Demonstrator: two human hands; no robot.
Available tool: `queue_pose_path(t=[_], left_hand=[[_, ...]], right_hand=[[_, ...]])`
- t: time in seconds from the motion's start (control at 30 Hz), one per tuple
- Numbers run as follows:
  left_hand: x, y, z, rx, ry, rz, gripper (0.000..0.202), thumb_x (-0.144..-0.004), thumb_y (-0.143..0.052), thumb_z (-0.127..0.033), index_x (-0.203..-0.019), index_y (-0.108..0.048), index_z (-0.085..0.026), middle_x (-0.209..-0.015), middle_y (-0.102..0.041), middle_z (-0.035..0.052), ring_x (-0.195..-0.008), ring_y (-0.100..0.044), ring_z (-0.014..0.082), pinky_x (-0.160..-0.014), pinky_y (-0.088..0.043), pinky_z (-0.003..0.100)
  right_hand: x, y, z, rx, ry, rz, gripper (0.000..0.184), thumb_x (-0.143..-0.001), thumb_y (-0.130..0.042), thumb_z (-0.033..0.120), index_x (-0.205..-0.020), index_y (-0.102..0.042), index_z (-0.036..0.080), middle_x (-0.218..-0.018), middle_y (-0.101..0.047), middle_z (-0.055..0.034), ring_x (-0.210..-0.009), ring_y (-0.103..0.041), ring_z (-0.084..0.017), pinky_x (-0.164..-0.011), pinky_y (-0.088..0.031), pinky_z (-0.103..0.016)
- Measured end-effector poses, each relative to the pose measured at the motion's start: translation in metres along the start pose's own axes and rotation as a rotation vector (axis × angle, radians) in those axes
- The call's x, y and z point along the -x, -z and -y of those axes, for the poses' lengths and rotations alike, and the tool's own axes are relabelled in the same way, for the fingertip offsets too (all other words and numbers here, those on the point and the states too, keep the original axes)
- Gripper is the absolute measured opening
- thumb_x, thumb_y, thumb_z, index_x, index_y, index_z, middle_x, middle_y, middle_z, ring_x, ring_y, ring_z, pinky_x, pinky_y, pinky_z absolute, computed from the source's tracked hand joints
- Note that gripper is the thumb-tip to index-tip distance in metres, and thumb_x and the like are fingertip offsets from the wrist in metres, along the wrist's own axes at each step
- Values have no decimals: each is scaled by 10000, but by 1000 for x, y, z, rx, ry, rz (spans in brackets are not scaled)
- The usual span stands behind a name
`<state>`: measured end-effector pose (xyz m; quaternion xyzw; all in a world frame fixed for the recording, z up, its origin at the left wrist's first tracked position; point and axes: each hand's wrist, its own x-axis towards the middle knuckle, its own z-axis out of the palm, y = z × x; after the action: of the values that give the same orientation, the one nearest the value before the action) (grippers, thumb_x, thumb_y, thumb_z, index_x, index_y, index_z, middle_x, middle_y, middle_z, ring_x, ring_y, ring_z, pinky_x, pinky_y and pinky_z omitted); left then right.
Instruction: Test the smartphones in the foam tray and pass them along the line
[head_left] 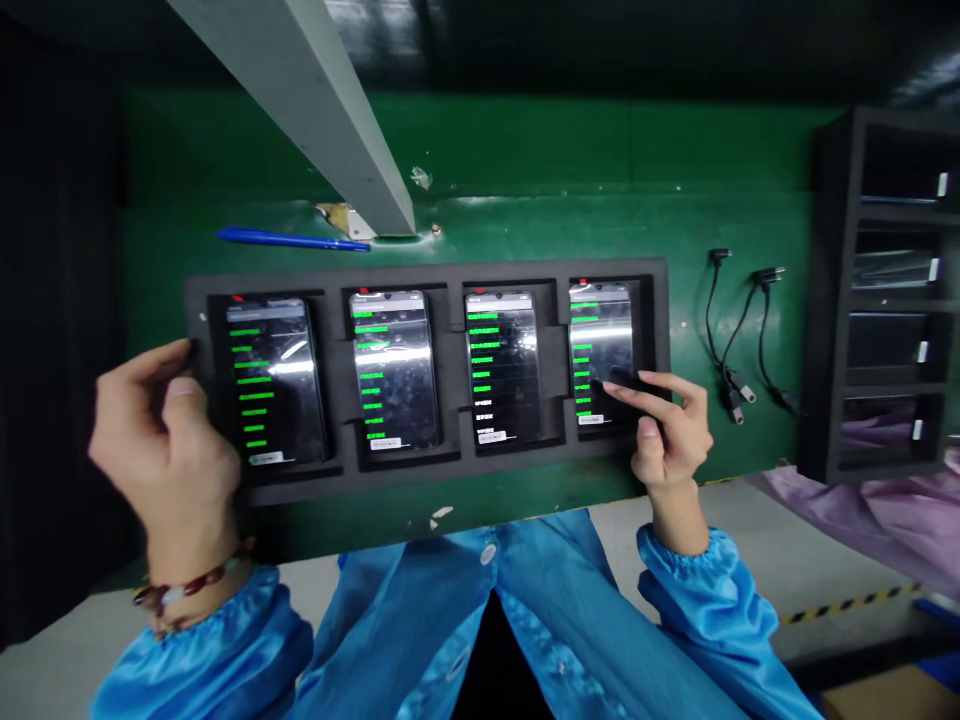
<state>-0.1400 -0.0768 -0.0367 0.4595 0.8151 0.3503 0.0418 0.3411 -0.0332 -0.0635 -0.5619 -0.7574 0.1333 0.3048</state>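
A black foam tray [450, 285] lies on the green bench and holds several phones with green text lit on dark screens. My left hand [161, 440] grips the tray's left edge, fingers curled round the foam beside the leftmost phone [276, 380]. My right hand [667, 425] is at the tray's right end, its index finger stretched onto the lower part of the rightmost phone [600, 350], the other fingers curled. Two more phones [395, 370] [501, 365] sit between them. Both arms wear blue sleeves; a bead bracelet is on my left wrist.
A blue pen [289, 238] lies behind the tray near a grey slanted beam [322, 100]. Black cables [739, 330] trail right of the tray. A black foam rack [832, 300] with slots stands at far right, purple cloth [862, 515] below it.
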Motion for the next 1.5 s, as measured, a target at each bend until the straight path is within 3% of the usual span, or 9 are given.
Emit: queue_pose_path(t=[0.17, 0.37, 0.63, 0.77, 0.97, 1.3, 1.5], left_hand=[[-1, -1, 9, -21, -23, 3, 467, -985, -589, -359, -1408, -755, -251, -1348, -787, 21, -1244, -741, 281, -1158, -580, 476], [0, -2, 13, -9, -30, 12, 509, -980, -561, -334, -1425, -741, -164, -1341, -777, 125, -1241, -746, 306, -1087, -571, 435], [0, -2, 17, 46, -60, 8, 457, -1009, -586, -309, -1415, -752, -183, -1334, -784, 113, -1220, -752, 300, -1097, -572, 444], [0, -3, 23, 64, -73, 8, 451, -1018, -592, -309, -1428, -747, -201, -1336, -786, 100, -1219, -754, 298, -1121, -571, 463], [2, -1, 21, 90, -67, 25, 441, -1044, -595, -304, -1449, -729, -193, -1349, -775, 103, -1210, -747, 277, -1095, -568, 424], [3, 1, 17, 143, -39, 44, 393, -1068, -589, -277, -1422, -738, -194, -1317, -779, 78, -1174, -742, 238, -1081, -555, 381], [0, -1, 23, 395, 49, 87, 371, -1059, -645, -313, -1391, -737, -176, -1381, -763, 93, -1272, -715, 226, -1180, -556, 394]], right_hand=[[0, -1, -3, -55, 88, -36, 412, -1086, -484, 408, -1221, -860, 306, -1044, -847, -74, -1234, -730, -368, -1002, -584, -588], [-5, -2, -2, -73, 204, -76, 356, -1075, -547, 310, -1270, -844, 279, -1050, -850, -65, -1204, -746, -356, -961, -579, -559], [-5, 1, -4, -33, 193, -49, 344, -1077, -552, 294, -1259, -843, 284, -1123, -827, -81, -1202, -733, -352, -980, -563, -561], [-9, -1, 21, 22, 198, 15, 349, -1077, -551, 298, -1287, -828, 289, -1259, -783, -103, -1255, -709, -350, -1037, -527, -569], [-20, -24, 76, -56, 381, 182, 466, -1025, -530, 132, -1429, -707, 282, -1257, -808, -67, -1297, -706, -320, -1059, -493, -530], [-23, -27, 83, -11, 356, 203, 413, -1046, -526, 130, -1386, -709, 277, -1285, -804, -79, -1306, -699, -326, -1028, -477, -516], [-32, -46, 122, -112, 370, 236, 452, -1028, -524, 128, -1419, -697, 274, -1304, -800, -84, -1339, -682, -324, -1079, -477, -520]])
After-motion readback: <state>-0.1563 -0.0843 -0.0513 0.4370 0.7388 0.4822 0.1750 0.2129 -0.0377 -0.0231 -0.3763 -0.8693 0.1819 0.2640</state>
